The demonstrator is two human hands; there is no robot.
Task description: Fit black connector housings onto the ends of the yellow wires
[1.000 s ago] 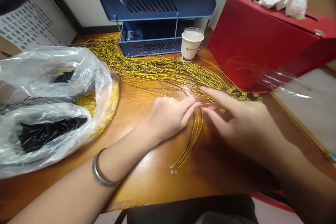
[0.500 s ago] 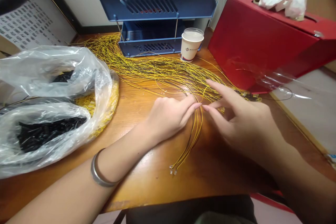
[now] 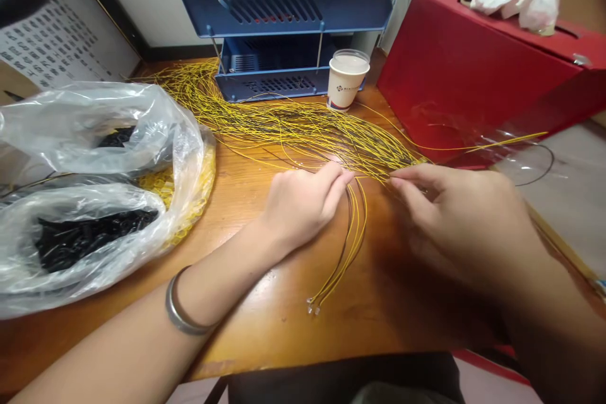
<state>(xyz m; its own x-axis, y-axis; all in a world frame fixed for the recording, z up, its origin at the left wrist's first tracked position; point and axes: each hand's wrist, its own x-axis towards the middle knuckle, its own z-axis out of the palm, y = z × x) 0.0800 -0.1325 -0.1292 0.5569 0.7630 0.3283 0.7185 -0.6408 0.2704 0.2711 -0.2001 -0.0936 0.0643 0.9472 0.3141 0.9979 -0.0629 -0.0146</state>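
Observation:
Pinched closed, my left hand holds a few thin yellow and black wires. Their ends curve down from its fingertips and finish in small clear connectors on the table. My right hand is closed at thumb and forefinger on a wire by the right end of a long wire bundle; how many wires it grips I cannot make out. Across the back of the table spreads this tangle of yellow and black strands, just beyond both hands.
Clear plastic bags with black and yellow small parts stand at left. Behind the wires are a blue desk tray rack and a paper cup. A red box with a tissue on top sits at right, beside clear plastic film.
My right hand has moved right, away from my left fingertips, and its fingers have closed at the bundle. Yellow wire now sticks out to the right behind it. My left hand has barely shifted.

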